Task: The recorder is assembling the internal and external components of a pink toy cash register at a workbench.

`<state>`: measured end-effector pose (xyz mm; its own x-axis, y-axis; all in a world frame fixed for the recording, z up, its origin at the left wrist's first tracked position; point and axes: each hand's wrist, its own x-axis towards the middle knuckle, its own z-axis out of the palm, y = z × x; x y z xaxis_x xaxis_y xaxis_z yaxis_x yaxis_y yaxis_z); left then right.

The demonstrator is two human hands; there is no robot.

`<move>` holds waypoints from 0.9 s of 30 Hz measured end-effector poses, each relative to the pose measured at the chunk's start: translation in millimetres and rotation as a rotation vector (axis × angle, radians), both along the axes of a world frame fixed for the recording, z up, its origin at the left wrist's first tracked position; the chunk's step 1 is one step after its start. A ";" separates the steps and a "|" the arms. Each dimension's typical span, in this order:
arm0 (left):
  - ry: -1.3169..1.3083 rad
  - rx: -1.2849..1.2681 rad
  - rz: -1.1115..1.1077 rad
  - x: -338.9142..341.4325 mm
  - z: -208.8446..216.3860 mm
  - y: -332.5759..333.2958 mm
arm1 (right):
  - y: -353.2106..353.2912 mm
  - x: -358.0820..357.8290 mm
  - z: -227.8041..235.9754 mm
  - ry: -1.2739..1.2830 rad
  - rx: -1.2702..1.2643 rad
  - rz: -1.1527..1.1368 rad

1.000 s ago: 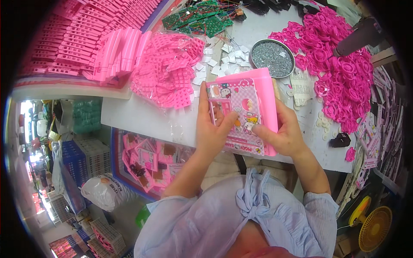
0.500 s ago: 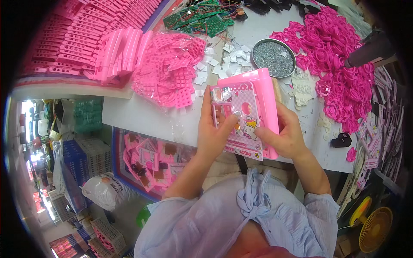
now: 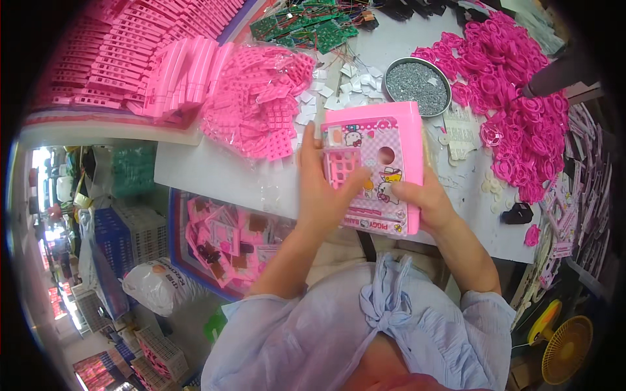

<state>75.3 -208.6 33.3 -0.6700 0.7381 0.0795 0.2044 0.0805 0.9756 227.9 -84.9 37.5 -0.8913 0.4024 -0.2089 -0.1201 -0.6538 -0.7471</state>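
Note:
Above the table's front edge I hold a pink plastic housing panel (image 3: 409, 130) between both hands. A printed cartoon face sheet (image 3: 372, 140) lies against its front, with a round hole and a window showing a pink grid behind it. My left hand (image 3: 325, 192) clasps the left side, thumb pressed on the sheet beside the window. Gripping the right edge, my right hand (image 3: 427, 199) has its thumb on the sheet's lower right. The fingers behind the panel are mostly hidden.
Beyond the panel are a round tin of small screws (image 3: 417, 88) and white paper squares (image 3: 355, 85). A bag of pink keypads (image 3: 261, 104) and stacked pink housings (image 3: 124, 58) lie left. Magenta rings (image 3: 502, 85) heap at right; green circuit boards (image 3: 306, 26) lie behind.
The printed sheet was tilted and offset from the panel; now it lies flatter over its front, window over the grid. Both hands still grip the sides, and the panel has turned more face-up.

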 end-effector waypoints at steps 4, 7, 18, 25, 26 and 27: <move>-0.415 0.252 0.044 -8.3 -10.9 5.4 | -4.6 14.5 13.7 -0.097 0.347 0.011; -0.409 0.356 0.032 -4.9 -16.1 9.2 | -1.9 23.4 9.9 -0.172 0.256 0.055; -0.649 0.325 0.049 -26.9 26.7 14.0 | -3.1 38.2 -1.9 -0.151 0.277 -0.049; 0.027 0.158 0.082 -45.0 7.8 39.4 | -25.1 33.3 -7.2 -0.191 0.302 -0.193; 0.030 0.249 0.094 -44.6 6.7 46.6 | -22.5 34.1 -7.6 -0.202 0.313 -0.207; -0.079 0.269 0.055 -51.6 3.2 49.5 | -16.9 36.1 -8.0 -0.211 0.323 -0.221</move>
<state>23.7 -159.2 36.5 -0.7207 0.6597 0.2133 0.1290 -0.1747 0.9761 264.0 -101.8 29.6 -0.7280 0.6528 -0.2096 -0.0533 -0.3586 -0.9320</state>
